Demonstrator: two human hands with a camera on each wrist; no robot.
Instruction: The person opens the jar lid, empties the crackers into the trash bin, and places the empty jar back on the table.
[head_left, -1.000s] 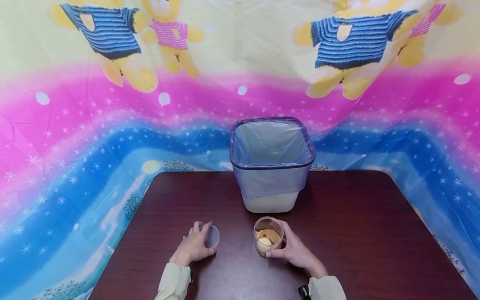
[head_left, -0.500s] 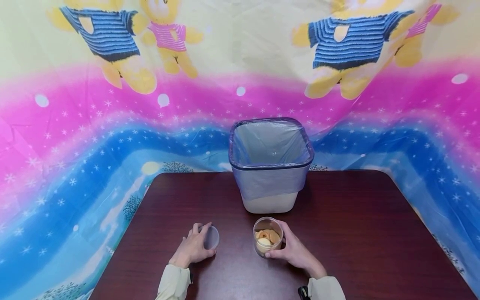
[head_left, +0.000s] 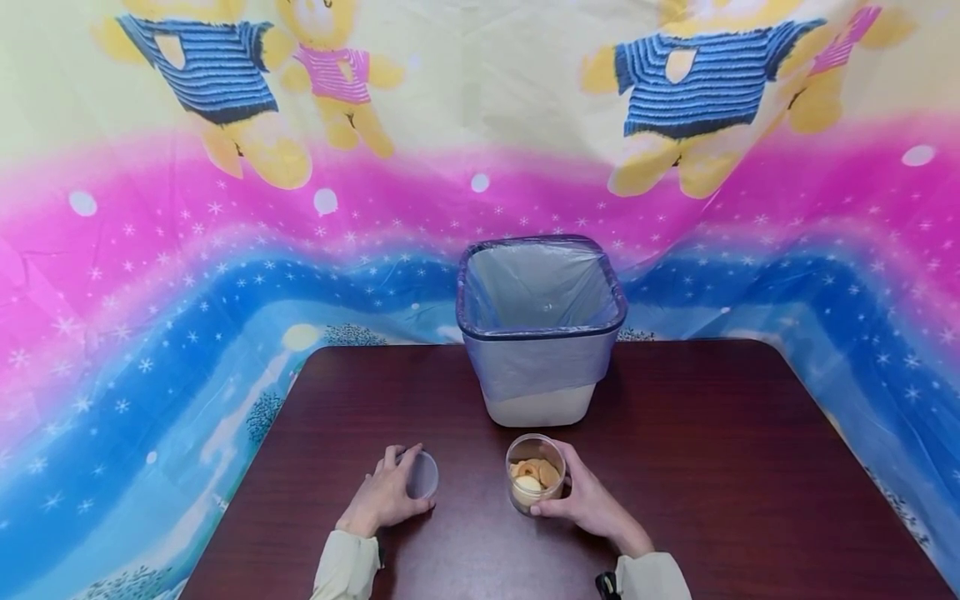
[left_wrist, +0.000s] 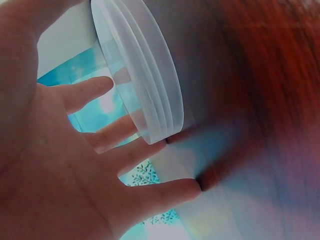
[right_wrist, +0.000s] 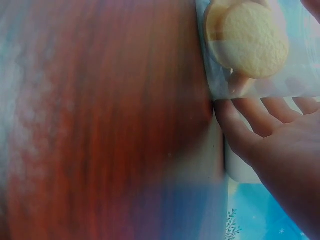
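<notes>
My left hand (head_left: 384, 494) is curled round the rim of a round translucent plastic lid (head_left: 425, 477). The left wrist view shows the lid (left_wrist: 145, 75) low over the table, with the thumb above and fingers around its edge. One fingertip touches the tabletop. A clear plastic jar (head_left: 534, 446) stands upright and uncovered on the table, gripped from its right side by my right hand (head_left: 588, 496). Round golden biscuits (head_left: 536, 475) lie inside the jar. One pale biscuit (right_wrist: 254, 41) shows through the jar's wall in the right wrist view.
Behind the jar stands a white bin (head_left: 540, 408) with a dark rim and a clear plastic liner folded over it. The dark red-brown table (head_left: 712, 467) has rounded far corners. A bright printed cloth (head_left: 420, 200) with bears hangs behind and along the sides.
The head view has shifted very slightly. Both hands, the lid and the jar stay in the same places.
</notes>
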